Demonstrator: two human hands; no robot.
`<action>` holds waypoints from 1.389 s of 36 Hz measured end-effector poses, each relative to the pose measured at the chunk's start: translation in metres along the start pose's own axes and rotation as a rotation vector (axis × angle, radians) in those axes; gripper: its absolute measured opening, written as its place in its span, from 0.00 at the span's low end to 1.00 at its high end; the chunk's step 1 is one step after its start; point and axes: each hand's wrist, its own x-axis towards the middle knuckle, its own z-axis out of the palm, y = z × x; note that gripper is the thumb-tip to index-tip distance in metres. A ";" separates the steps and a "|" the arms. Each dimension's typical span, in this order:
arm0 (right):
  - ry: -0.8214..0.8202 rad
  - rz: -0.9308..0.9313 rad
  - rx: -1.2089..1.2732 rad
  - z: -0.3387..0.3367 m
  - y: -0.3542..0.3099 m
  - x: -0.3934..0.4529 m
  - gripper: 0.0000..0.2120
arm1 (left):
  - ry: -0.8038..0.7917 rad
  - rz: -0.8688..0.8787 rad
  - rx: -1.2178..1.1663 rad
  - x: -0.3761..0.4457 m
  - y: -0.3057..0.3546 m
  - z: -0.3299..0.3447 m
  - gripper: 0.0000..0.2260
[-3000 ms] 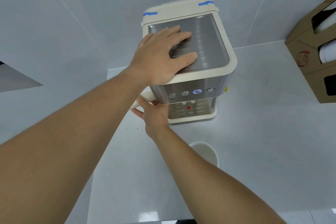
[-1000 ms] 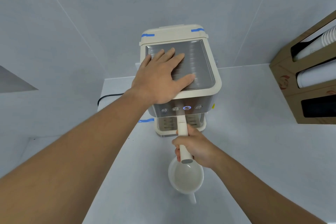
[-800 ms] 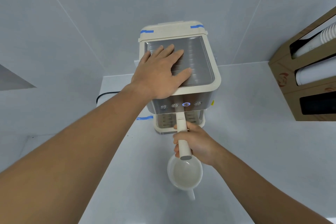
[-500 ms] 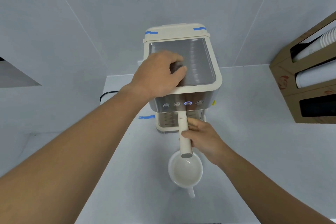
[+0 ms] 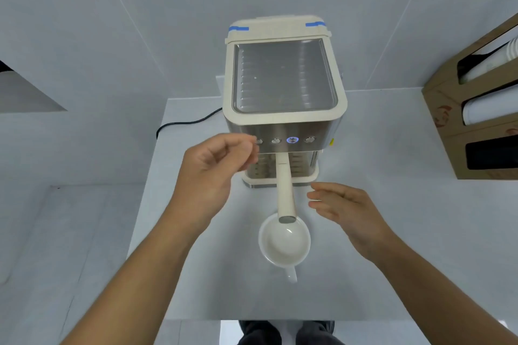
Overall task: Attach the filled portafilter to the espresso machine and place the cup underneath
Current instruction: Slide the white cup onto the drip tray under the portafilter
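Note:
The cream and steel espresso machine point(image 5: 283, 87) stands at the back of the counter. The portafilter's cream handle point(image 5: 285, 190) sticks straight out toward me from under the button panel; its basket end is hidden beneath the machine. A white cup point(image 5: 284, 242) sits on the counter in front of the machine, below the handle's tip, its own handle pointing toward me. My left hand point(image 5: 215, 173) hovers left of the handle, fingers loosely curled and holding nothing. My right hand point(image 5: 344, 207) is just right of the handle, fingers apart, touching nothing.
A cardboard dispenser point(image 5: 476, 109) with paper cups stands at the right against the wall. A black power cord point(image 5: 182, 123) runs behind the machine on the left. The grey counter point(image 5: 392, 260) ends at its front edge near my legs.
My left hand has lifted off the machine's top and come down in front of it. My right hand has let go of the portafilter handle and moved to its right.

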 end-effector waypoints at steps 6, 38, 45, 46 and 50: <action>0.045 0.080 -0.015 -0.012 0.030 -0.007 0.08 | 0.122 -0.324 -0.055 -0.032 -0.067 -0.009 0.11; -0.042 0.183 0.175 0.003 0.103 -0.011 0.13 | 0.076 -0.725 -0.172 -0.096 -0.173 0.013 0.10; -0.049 0.174 0.177 0.002 0.103 -0.012 0.12 | 0.087 -0.704 -0.189 -0.096 -0.178 0.014 0.11; -0.049 0.175 0.178 0.002 0.103 -0.012 0.11 | 0.084 -0.701 -0.185 -0.096 -0.178 0.014 0.11; -0.048 0.175 0.199 0.002 0.102 -0.014 0.11 | 0.079 -0.686 -0.162 -0.095 -0.179 0.014 0.11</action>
